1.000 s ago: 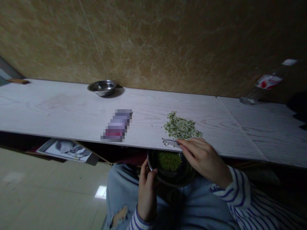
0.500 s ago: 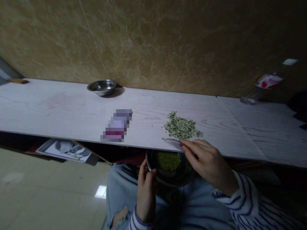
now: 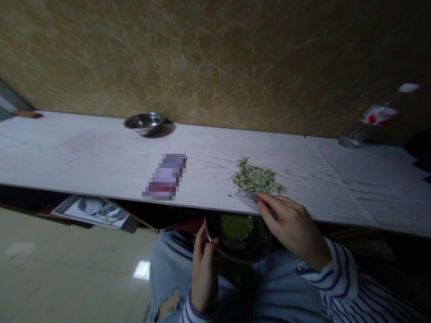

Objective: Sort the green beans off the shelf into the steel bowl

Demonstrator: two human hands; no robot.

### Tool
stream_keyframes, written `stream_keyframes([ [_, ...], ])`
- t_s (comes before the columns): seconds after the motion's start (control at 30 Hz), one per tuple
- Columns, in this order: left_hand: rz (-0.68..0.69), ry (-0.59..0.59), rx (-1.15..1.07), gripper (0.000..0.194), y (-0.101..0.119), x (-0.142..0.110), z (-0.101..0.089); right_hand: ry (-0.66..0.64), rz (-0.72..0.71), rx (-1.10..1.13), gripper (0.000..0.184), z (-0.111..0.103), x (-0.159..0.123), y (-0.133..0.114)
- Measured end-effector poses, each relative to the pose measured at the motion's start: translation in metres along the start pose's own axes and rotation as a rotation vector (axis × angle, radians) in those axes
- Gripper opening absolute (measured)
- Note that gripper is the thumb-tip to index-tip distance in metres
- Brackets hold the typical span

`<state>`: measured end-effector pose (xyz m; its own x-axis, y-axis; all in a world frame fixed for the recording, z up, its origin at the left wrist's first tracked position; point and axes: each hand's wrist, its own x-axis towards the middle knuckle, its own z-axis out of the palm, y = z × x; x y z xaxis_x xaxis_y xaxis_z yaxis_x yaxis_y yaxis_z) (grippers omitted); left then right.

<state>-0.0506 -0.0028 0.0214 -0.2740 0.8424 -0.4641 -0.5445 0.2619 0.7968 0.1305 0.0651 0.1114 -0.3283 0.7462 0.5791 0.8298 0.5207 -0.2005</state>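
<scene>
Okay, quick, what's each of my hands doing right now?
Left hand: closed on the rim of the round metal bowl.
Right hand: pinching a thin, clear, flat piece, exact kind unclear.

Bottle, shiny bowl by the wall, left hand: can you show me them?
Bottle (image 3: pixel 379 115): head view, on its label.
Shiny bowl by the wall (image 3: pixel 144 122): head view, on its inside.
Left hand (image 3: pixel 204 274): head view, middle of the hand.

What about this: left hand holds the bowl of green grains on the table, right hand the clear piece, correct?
No: the head view shows the bowl below the table's edge, not on top. Left hand holds it, right hand the clear piece.
</scene>
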Motion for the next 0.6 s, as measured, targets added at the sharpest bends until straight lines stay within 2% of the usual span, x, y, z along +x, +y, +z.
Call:
stream_keyframes([
  [0.17, -0.003, -0.008, 0.002, 0.047, -0.0009, 0.0001, -0.0006, 0.04, 0.007, -0.015, 0.025, -0.001, 0.0017, 0.0013],
  [0.33, -0.014, 0.008, 0.018, 0.056, -0.0005, -0.0006, -0.002, 0.009, 0.008, -0.011, 0.026, 0.0018, 0.0055, -0.0022],
  [0.6, -0.001, 0.006, 0.016, 0.05, 0.0, 0.0001, -0.0008, -0.024, 0.01, -0.019, 0.026, 0.0028, 0.005, -0.0047],
])
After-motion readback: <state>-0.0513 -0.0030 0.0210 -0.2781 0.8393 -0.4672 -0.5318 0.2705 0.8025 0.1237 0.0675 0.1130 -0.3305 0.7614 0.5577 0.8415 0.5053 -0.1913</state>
